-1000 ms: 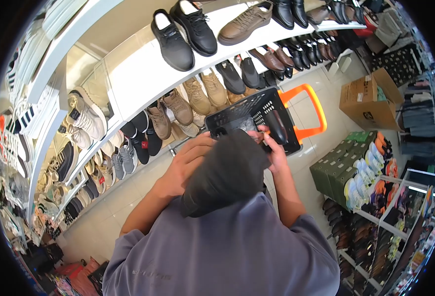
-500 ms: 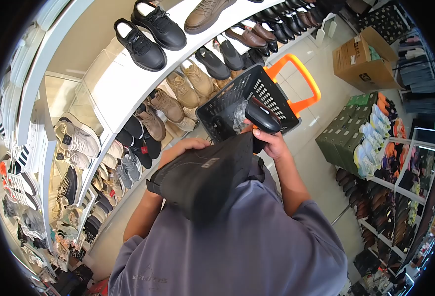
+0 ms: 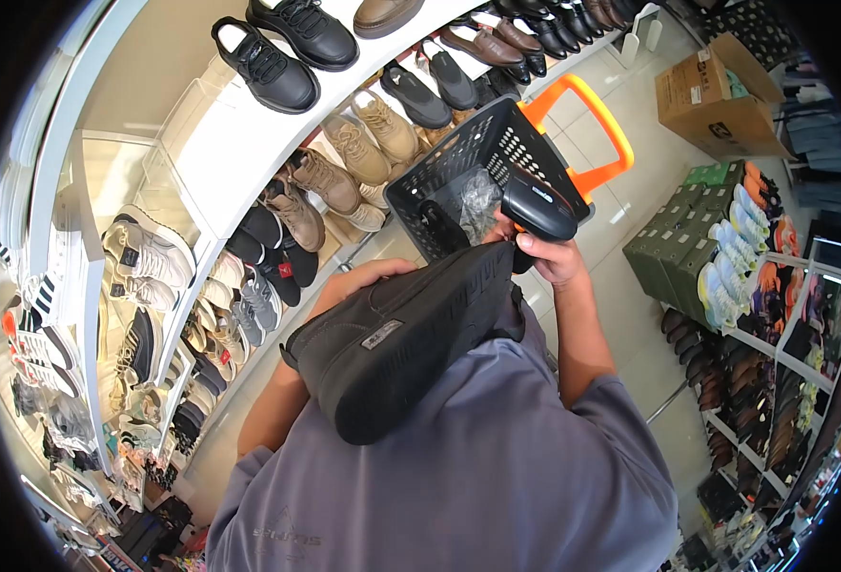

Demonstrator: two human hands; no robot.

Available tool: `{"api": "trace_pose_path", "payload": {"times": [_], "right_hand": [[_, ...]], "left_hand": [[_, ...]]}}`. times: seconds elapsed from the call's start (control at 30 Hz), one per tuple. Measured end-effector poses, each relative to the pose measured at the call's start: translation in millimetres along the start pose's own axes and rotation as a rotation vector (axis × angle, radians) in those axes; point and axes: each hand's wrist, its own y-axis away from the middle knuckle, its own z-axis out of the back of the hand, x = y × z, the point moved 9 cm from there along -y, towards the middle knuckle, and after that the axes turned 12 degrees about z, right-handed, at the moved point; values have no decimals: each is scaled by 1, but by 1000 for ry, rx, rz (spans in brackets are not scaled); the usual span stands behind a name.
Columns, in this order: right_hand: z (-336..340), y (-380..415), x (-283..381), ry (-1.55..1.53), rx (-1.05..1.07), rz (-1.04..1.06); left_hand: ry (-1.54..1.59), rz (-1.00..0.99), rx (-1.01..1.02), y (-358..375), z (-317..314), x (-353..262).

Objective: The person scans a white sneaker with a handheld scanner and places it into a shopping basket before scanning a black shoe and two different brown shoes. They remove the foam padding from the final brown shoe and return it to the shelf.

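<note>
A black shoe (image 3: 382, 334) is held up close to my chest, tilted, with its dark sole turned partly to the right and a small label on its side. My left hand (image 3: 368, 276) grips it from the far left side; most of the fingers are hidden behind it. In my right hand (image 3: 556, 257) is a black handheld barcode scanner (image 3: 539, 205) with an orange part under its head. The scanner sits just beyond the shoe's far right end. Below both hands stands a black shopping basket (image 3: 415, 181) with crumpled clear plastic (image 3: 477, 205) inside.
The basket's orange handle (image 3: 622, 143) sticks up at its right. A curved white shelf (image 3: 177, 157) with shoes runs along the left and top. Stacked green shoeboxes (image 3: 673, 248), an open cardboard box (image 3: 701, 105) and more shoe racks (image 3: 739, 419) are on the right.
The shoe has turned so that more of its sole and its side label show. The scanner has shifted slightly right and its top faces me more. Both hands keep their hold.
</note>
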Motion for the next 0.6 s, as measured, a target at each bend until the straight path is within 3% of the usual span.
{"api": "trace_pose_path", "payload": {"times": [0.13, 0.2, 0.23, 0.3, 0.33, 0.4, 0.47, 0.53, 0.6], "right_hand": [[-3, 0, 0, 52, -3, -15], [8, 1, -7, 344, -39, -70], [17, 3, -16, 340, -100, -56], [18, 4, -27, 382, -127, -53], [19, 5, -29, 424, -164, -54], [22, 5, -37, 457, -188, -63], [35, 11, -62, 377, -203, -197], [41, 13, -68, 304, -240, -148], [58, 18, -81, 447, -288, -269]], "left_hand": [[53, 17, 29, -6, -2, -5], [40, -78, 18, -13, 0, -2], [36, -86, 9, -16, -1, 19], [-279, -189, -334, -12, 15, 55], [-279, -195, -340, -17, 11, 52], [642, 132, -395, -34, 15, 89], [617, 214, -278, -44, 11, 86], [557, 375, -40, -55, -5, 87], [534, 432, -17, -65, -6, 101]]}}
